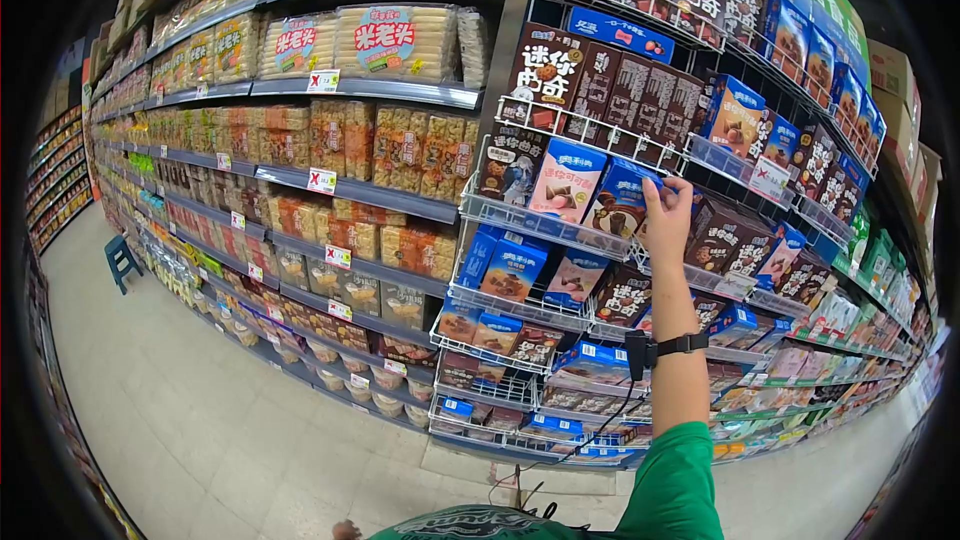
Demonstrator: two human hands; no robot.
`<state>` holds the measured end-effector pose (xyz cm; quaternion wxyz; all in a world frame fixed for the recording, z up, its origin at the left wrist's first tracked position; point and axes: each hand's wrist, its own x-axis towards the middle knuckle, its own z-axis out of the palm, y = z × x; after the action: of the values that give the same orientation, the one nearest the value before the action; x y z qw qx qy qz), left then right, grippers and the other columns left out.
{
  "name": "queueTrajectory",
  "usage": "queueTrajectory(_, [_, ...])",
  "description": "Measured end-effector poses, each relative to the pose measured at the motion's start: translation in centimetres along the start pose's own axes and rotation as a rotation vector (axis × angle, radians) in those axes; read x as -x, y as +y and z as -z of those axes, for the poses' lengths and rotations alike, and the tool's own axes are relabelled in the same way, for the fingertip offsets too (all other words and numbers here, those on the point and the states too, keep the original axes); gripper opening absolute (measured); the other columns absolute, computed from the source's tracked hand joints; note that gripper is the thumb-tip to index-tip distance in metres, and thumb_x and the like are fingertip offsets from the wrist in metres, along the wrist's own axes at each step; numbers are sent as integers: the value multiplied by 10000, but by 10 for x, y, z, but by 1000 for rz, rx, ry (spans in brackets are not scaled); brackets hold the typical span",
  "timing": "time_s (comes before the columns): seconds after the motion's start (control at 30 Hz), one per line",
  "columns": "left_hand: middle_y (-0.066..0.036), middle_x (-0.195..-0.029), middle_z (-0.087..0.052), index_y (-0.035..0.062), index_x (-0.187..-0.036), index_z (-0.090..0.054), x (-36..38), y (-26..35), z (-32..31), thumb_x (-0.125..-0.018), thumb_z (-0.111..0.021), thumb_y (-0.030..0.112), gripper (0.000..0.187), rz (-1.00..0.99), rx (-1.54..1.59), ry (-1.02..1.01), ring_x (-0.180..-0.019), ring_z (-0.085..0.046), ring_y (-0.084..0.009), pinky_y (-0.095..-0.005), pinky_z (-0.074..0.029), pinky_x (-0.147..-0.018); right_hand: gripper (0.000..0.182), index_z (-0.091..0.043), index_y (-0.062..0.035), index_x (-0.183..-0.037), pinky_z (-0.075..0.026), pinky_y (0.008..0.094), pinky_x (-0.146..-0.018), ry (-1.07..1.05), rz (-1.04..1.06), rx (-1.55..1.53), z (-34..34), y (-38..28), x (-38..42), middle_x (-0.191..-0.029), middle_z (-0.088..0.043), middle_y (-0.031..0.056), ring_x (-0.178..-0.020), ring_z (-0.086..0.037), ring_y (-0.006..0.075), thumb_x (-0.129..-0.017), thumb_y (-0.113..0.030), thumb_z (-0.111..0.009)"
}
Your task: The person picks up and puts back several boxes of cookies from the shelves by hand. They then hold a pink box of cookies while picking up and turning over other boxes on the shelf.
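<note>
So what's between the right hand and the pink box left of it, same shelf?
In the head view, one blue-and-brown box stands between the pink box and the right hand, which seems to touch its upper right corner.

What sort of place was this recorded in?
Most likely a supermarket or grocery shop: long shelves of packaged snacks, price tags along their edges, and a wire rack holding boxes.

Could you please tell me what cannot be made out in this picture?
All in the head view:
Blue box under the right hand: part of its right side, hidden by that hand.
Left hand: seemingly just a blurred bit, the rest cut off by the bottom edge.
Price tags: fine print too small.
Shirt lettering: partly cut off by the bottom edge.
</note>
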<state>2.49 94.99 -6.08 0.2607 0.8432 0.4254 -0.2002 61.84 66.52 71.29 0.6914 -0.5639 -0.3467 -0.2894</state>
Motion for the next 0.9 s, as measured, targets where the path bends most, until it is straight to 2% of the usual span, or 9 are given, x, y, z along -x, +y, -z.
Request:
queueTrajectory(0.2, [-166,-1162,-710,103,-1243,-656,4,5,-26,-805,-750,481,587,33,114,-32,-1099,-675,-330,-431,-551,-900,390,-500,-12,-1126,-491,263,-678,-25,-93,189,-2,16,-4,-975,-628,88,-772,-619,130,-931,-251,-739])
queueTrajectory(0.27, [-168,-1162,-710,102,-1244,-655,6,5,-28,-806,-749,481,587,40,122,-23,-1101,-674,-331,-432,-551,-903,437,-516,-2,-1123,-492,279,-682,0,51,470,-2,13,1,-967,-621,81,-741,-617,141,-904,-289,-763])
queueTrajectory(0.47, [-172,-1162,-709,98,-1247,-655,8,9,-21,-809,-748,479,588,44,128,-6,-1108,-671,-334,-433,-549,-911,474,-522,-18,-1133,-504,313,-676,-73,14,478,9,3,13,-990,-644,103,-708,-619,148,-876,-327,-774])
queueTrajectory(0.57, [-174,-1162,-709,97,-1248,-654,11,8,-17,-811,-748,479,588,39,119,-10,-1112,-670,-335,-433,-548,-915,523,-511,-25,-1133,-498,329,-668,-75,44,548,14,11,20,-949,-685,115,-697,-617,184,-860,-385,-775])
queueTrajectory(0.6, [-174,-1162,-709,96,-1248,-654,11,8,-15,-811,-747,478,588,38,116,-13,-1113,-669,-336,-433,-547,-916,522,-513,-29,-1136,-499,340,-671,-89,27,484,11,14,21,-932,-694,117,-700,-624,201,-860,-391,-768])
queueTrajectory(0.83, [-179,-1162,-708,92,-1251,-653,8,6,-3,-815,-746,477,589,16,74,-30,-1121,-666,-339,-434,-545,-925,519,-510,-25,-1157,-502,355,-693,-119,-37,537,16,1,28,-966,-696,127,-731,-627,216,-876,-395,-742])
queueTrajectory(0.9, [-180,-1163,-708,90,-1252,-653,4,7,-1,-816,-746,477,590,13,75,-32,-1124,-665,-340,-434,-544,-927,474,-529,-29,-1142,-502,362,-695,-118,32,619,20,-4,30,-976,-685,123,-748,-624,232,-886,-373,-730])
